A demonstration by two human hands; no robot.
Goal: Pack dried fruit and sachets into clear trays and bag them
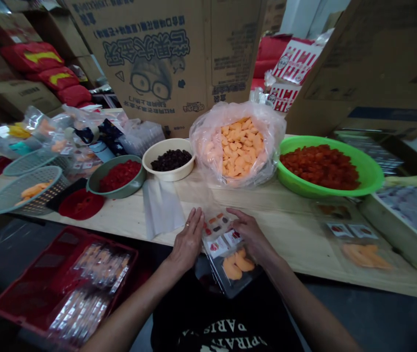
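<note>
A clear plastic tray (226, 249) lies tilted at the table's front edge, its near end reaching over my lap. It holds orange crescent-shaped pieces (237, 264), two small printed packets (223, 243), and small red, orange and dark pieces at the far end. My left hand (188, 238) rests along the tray's left edge with its fingers stretched out together. On the right side, my right hand (249, 233) has its index finger extended over the far corner and its other fingers curled on the tray's edge. Its thumb is hidden.
Behind stand a green bowl of dark red pieces (373, 171), a bag of orange pieces (208, 156), a cream bowl (173, 175), and a grey-green bowl (120, 191). A filled tray (359, 239) lies right. Plastic sleeves (160, 208) lie left; a red crate (28, 293) sits below.
</note>
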